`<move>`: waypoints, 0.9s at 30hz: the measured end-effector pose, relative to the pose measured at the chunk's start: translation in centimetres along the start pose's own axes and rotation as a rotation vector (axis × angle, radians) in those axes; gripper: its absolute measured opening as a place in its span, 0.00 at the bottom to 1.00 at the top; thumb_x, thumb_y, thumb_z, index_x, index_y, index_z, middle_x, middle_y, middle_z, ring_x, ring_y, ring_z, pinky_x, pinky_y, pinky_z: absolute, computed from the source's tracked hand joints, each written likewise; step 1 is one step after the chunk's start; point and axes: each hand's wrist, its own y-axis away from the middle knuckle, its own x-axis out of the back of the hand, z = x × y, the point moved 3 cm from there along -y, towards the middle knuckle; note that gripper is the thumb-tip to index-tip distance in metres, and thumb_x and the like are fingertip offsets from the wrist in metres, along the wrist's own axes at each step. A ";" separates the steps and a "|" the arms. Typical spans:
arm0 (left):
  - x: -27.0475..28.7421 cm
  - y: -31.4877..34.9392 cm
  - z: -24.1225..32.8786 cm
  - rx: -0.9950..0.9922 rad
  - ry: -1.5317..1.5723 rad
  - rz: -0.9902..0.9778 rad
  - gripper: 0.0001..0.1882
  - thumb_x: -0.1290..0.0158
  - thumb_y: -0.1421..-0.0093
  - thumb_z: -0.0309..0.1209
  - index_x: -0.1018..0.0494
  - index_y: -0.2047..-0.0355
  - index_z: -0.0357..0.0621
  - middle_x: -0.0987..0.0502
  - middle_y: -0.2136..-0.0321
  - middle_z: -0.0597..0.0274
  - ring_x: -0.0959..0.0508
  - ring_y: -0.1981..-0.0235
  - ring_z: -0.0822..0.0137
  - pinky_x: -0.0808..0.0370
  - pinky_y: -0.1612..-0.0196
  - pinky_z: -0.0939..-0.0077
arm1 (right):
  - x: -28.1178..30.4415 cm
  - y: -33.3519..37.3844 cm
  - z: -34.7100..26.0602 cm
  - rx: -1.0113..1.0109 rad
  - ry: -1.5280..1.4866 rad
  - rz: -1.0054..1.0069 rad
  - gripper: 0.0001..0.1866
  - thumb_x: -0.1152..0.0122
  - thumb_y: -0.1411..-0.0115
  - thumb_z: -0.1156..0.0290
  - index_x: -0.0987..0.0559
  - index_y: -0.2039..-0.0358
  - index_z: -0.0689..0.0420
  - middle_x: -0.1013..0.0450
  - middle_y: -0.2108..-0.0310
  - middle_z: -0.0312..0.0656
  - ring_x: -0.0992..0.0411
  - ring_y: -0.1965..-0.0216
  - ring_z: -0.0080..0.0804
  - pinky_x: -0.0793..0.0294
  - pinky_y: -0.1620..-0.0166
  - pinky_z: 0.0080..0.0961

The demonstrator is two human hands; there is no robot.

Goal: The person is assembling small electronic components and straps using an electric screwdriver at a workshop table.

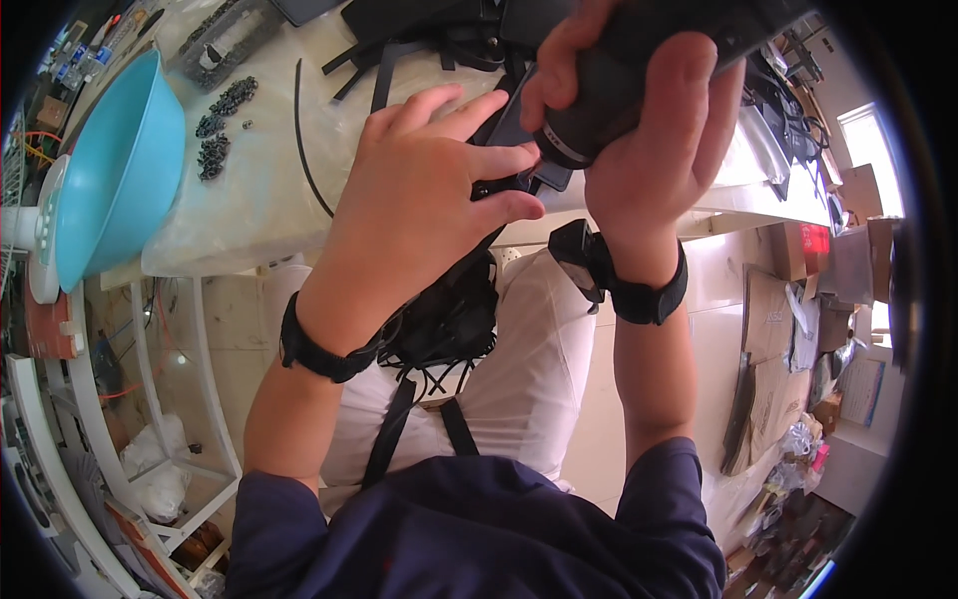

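My right hand (pixel 654 150) is closed around a black round-bodied tool (pixel 624 85), drill-like, with a ringed nose pointing down and left. Its far end runs out of the top of the view. Just left of that nose, my left hand (pixel 429 160) has a small black part (pixel 499 186) between thumb and index finger, while its other fingers are stretched out. The exact kind of this part is hidden by the fingers. Behind them lies a flat dark piece (pixel 514 125) among black straps (pixel 394 70) on the table.
At the left table edge stands a turquoise basin (pixel 125 165). Small black parts (pixel 222 125) lie in heaps beside a clear box (pixel 232 45), and a thin black strip (pixel 311 150) lies nearer. Black gear (pixel 449 309) hangs by my lap. Cardboard (pixel 763 379) leans at the right.
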 end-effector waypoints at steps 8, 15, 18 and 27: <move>-0.2 -0.5 -0.2 0.044 0.001 -0.156 0.22 0.38 0.47 0.52 0.17 0.62 0.49 0.23 0.46 0.57 0.32 0.40 0.51 0.39 0.39 0.56 | -0.1 -0.7 0.0 -0.121 -0.166 -0.143 0.28 0.43 0.33 0.59 0.39 0.42 0.64 0.30 0.72 0.41 0.34 0.79 0.21 0.34 0.75 0.16; -0.2 -0.6 -0.4 0.079 0.064 -0.143 0.23 0.37 0.48 0.53 0.16 0.65 0.46 0.20 0.57 0.57 0.31 0.41 0.50 0.38 0.40 0.54 | -0.3 -0.9 -0.7 0.018 -0.002 -0.129 0.21 0.42 0.35 0.66 0.32 0.47 0.64 0.31 0.70 0.35 0.35 0.72 0.16 0.35 0.69 0.16; -0.3 -0.6 -0.4 0.061 0.066 -0.114 0.23 0.37 0.48 0.53 0.16 0.66 0.46 0.20 0.61 0.56 0.30 0.41 0.49 0.38 0.41 0.54 | -0.2 -0.6 0.0 0.086 -0.193 -0.185 0.21 0.42 0.35 0.66 0.32 0.47 0.65 0.30 0.70 0.35 0.35 0.73 0.17 0.35 0.69 0.16; -0.2 -0.6 -0.3 0.098 0.105 -0.141 0.23 0.38 0.48 0.53 0.16 0.65 0.45 0.21 0.59 0.55 0.31 0.41 0.49 0.39 0.40 0.54 | -0.5 -0.2 -0.2 -0.186 -0.152 -0.124 0.24 0.43 0.34 0.66 0.36 0.43 0.66 0.31 0.71 0.35 0.37 0.78 0.14 0.37 0.75 0.14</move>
